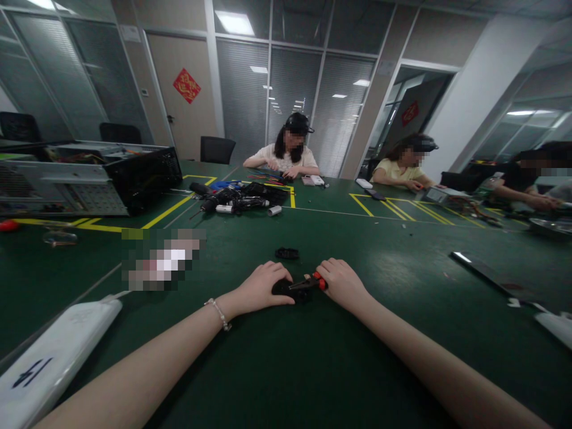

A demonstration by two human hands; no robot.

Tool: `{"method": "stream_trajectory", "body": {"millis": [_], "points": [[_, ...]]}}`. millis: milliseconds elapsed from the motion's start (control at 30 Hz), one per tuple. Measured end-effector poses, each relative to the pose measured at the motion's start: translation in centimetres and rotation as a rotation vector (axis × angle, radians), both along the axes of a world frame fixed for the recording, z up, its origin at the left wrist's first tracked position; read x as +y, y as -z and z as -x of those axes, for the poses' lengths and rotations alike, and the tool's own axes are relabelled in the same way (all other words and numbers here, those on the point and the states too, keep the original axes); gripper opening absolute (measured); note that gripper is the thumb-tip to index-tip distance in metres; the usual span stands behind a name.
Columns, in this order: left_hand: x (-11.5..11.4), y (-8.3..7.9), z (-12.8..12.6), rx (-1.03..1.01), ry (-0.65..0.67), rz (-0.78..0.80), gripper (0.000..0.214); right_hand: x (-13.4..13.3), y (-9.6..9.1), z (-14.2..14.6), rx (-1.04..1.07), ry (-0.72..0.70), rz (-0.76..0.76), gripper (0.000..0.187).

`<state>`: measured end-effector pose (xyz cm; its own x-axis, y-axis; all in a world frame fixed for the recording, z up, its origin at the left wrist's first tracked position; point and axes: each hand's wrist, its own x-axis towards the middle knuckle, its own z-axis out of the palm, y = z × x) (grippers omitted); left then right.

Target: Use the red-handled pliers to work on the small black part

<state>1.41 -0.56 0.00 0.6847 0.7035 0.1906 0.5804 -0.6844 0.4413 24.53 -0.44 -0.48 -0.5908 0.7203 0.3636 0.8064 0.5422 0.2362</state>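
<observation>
My left hand (266, 286) is closed around a small black rounded object (281, 288) on the green table, thumb in front and fingers behind. What kind of object it is cannot be made out. My right hand (342, 283) grips red-handled pliers (318, 281), their dark narrow jaws pointing left to the black object. Whether the jaws pinch it is too small to tell. Just beyond my hands lies a separate black plastic piece (286, 253), like a shell with details inside. My palm hides most of the plier handles.
An opened computer case (147, 179) stands at the left. A heap of black cables and parts (250, 196) lies farther back. White power bank-like box (62, 351) sits at near left; a dark flat bar (482, 274) lies right. Several people (286, 158) work across the table.
</observation>
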Motion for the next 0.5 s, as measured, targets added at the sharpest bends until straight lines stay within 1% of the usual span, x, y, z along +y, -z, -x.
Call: {"method": "stream_trajectory", "body": {"millis": [200, 500], "points": [[-0.01, -0.07, 0.01, 0.014, -0.001, 0.012, 0.038, 0.05, 0.26, -0.13, -0.016, 0.001, -0.012, 0.012], [-0.08, -0.23, 0.06, 0.02, -0.004, 0.019, 0.037, -0.05, -0.08, -0.06, -0.018, 0.001, 0.013, 0.011]]}}
